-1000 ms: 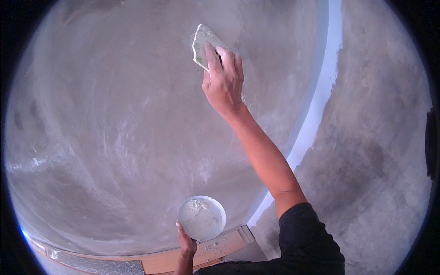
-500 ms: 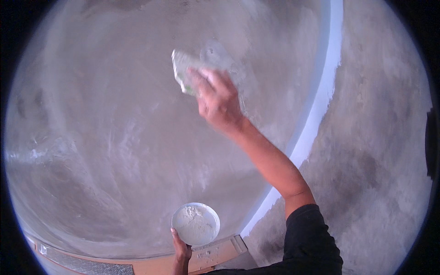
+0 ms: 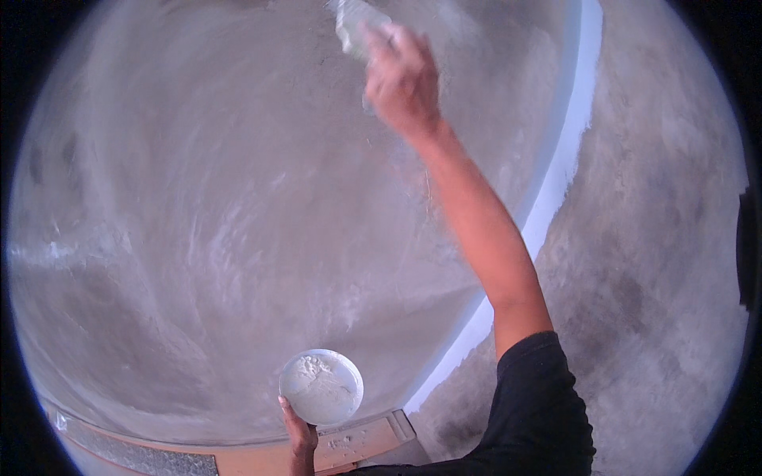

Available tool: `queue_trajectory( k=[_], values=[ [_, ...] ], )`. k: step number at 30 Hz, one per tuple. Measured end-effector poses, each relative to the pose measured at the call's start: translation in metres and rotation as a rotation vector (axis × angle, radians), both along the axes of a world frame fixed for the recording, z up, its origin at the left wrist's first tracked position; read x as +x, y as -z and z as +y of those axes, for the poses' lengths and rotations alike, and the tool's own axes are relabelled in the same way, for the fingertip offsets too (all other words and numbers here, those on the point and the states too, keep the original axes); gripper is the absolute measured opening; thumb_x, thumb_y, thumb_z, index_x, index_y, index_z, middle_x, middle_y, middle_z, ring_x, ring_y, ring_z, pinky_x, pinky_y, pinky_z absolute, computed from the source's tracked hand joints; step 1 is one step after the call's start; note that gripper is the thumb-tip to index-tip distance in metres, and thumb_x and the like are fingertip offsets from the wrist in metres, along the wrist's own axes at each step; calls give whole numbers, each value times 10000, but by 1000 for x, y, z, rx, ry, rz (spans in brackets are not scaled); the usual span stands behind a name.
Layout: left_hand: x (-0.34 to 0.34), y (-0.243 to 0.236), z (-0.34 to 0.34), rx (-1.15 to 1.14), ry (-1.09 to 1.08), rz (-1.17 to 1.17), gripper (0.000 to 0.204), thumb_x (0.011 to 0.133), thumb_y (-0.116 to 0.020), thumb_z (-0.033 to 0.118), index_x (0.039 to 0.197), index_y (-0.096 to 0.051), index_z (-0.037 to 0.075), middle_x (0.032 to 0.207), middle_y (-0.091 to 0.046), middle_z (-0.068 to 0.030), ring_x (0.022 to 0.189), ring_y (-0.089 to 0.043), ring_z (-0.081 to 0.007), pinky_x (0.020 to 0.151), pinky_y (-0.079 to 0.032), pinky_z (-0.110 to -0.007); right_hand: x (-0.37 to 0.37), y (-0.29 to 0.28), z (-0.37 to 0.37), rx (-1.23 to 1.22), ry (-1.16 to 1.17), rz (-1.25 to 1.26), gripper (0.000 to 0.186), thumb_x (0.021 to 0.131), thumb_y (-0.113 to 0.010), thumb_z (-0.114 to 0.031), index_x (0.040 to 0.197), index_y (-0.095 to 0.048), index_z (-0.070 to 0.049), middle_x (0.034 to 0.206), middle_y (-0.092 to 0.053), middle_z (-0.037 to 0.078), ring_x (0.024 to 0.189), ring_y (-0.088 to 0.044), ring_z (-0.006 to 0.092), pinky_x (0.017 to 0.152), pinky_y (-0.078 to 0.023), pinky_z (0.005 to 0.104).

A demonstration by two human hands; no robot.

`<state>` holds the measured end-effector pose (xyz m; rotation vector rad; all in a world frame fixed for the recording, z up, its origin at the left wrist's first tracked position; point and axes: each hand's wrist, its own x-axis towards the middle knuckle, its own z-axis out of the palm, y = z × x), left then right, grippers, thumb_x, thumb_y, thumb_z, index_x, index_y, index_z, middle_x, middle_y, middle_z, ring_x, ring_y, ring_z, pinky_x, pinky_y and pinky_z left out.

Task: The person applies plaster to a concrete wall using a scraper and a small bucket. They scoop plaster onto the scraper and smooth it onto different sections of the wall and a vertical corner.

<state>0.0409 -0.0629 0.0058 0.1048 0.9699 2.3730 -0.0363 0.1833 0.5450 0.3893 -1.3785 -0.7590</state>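
High in the view, my right hand [image 3: 402, 83], blurred, grips a pale, flat spreading tool [image 3: 352, 28] with white material on it, held on or close against the grey plastered surface [image 3: 206, 182]; contact is hard to tell. At the bottom centre my left hand [image 3: 295, 424] holds a round white bowl [image 3: 321, 397] by its left side. A lumpy whitish paste or powder lies in the bowl.
A white band [image 3: 567, 143] runs down the right, with mottled grey surface [image 3: 651, 238] beyond it. Along the bottom edge lie an orange-tan ledge [image 3: 270, 454] with white crumbs and a grey textured strip [image 3: 135, 446]. A dark shape sits at the far right rim.
My right hand and tool first moved down and left, then swung up and right to higher than at the start. The bowl in my left hand has shifted left and slightly down.
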Motion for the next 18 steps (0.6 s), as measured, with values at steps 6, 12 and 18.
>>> queue_trajectory(
  k=[6, 12, 18],
  values=[
    [-8, -3, -3, -9, -14, -13, 775, 936, -316, 635, 1434, -275, 43, 1415, -391, -157, 1262, -437, -296, 1027, -382, -433, -3, -8, -14, 40, -75, -203, 457, 699, -655, 7, 1147, -643, -84, 1029, -615, 100, 934, -579, 290, 857, -487, 376],
    [-16, 1, -4, 17, -11, 25, 779, 917, -347, 655, 1422, -301, 63, 1384, -428, -141, 1220, -479, -287, 977, -431, -428, 22, -82, -18, -276, 9, -60, 228, 821, -524, -20, 1011, -646, 13, 1024, -634, 214, 951, -594, 362, 836, -472, 433],
    [-15, 10, 4, 32, 29, -29, 767, 923, -349, 645, 1425, -301, 67, 1388, -423, -139, 1227, -468, -283, 999, -406, -422, 17, -172, 51, -422, 27, 115, 223, 836, -558, -146, 982, -650, -6, 956, -650, 204, 917, -615, 378, 788, -491, 434]
  ],
)
